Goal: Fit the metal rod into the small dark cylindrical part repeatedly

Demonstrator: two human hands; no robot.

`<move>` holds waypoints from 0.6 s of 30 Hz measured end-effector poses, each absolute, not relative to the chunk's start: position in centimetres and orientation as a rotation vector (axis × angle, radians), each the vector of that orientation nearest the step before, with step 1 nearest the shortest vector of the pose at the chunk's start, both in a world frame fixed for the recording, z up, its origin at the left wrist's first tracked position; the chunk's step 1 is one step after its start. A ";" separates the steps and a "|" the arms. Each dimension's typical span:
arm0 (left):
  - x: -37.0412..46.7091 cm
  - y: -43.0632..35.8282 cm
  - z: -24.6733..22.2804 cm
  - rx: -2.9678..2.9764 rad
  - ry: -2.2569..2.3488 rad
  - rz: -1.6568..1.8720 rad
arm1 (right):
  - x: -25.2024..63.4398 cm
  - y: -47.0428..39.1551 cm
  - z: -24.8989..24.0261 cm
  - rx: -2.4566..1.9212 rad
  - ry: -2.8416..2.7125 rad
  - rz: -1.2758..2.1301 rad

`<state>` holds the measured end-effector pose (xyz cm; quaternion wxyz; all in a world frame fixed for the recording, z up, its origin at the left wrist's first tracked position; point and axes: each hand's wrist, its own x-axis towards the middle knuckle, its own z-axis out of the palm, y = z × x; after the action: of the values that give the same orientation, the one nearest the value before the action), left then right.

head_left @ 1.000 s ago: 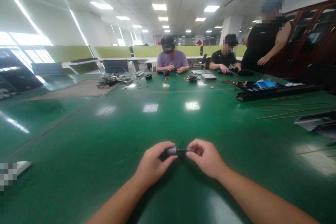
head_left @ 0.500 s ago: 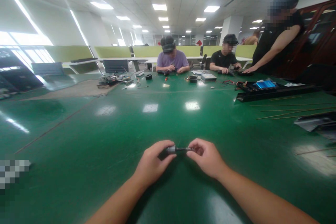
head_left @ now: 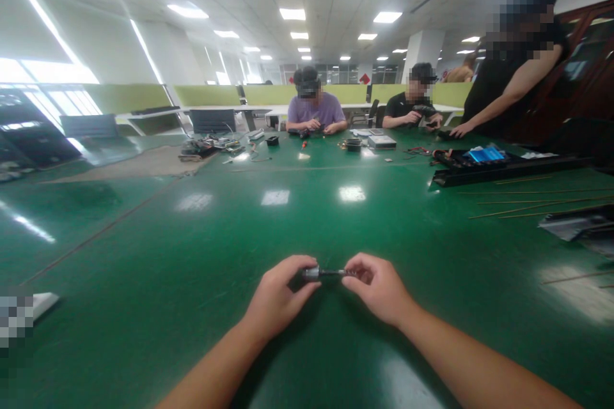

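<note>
A small metal rod-shaped part lies level between my two hands, close above the green table. Its thicker silvery end is pinched between the thumb and fingers of my left hand. The thumb and fingertips of my right hand close on the thin dark end, which looks ridged near the fingertips. A short stretch of the thin shaft shows between the hands. What lies inside my right fingers is partly hidden.
Electronic parts are heaped at the far left. A long black rail, a blue item and thin rods lie at the right. Three people are at the far side. A white object is at the left edge.
My hands and the metal part have hardly moved. At the far right, the standing person has shifted slightly right, and the seated person beside has raised a dark object.
</note>
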<state>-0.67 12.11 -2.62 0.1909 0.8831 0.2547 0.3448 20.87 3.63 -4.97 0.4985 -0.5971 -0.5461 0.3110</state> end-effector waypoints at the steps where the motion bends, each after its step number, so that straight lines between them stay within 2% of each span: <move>1: -0.6 12.1 -2.5 2.469 0.722 0.962 | 20.9 3.7 -5.0 -1.431 -1.303 0.767; 4: -0.5 12.5 -2.4 2.337 0.813 0.965 | 21.1 4.0 -5.1 -1.330 -1.172 0.848; 11: -0.8 14.9 -2.9 1.560 0.972 1.115 | 21.5 4.6 -5.0 -1.206 -0.970 0.987; 18: -3.6 14.4 0.0 1.421 1.038 1.007 | 20.9 4.6 -5.0 -1.194 -1.021 1.018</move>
<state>-3.55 14.40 0.03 0.5285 0.5950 0.4347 0.4216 20.92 4.62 -5.03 0.5929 -0.5134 -0.4393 0.4381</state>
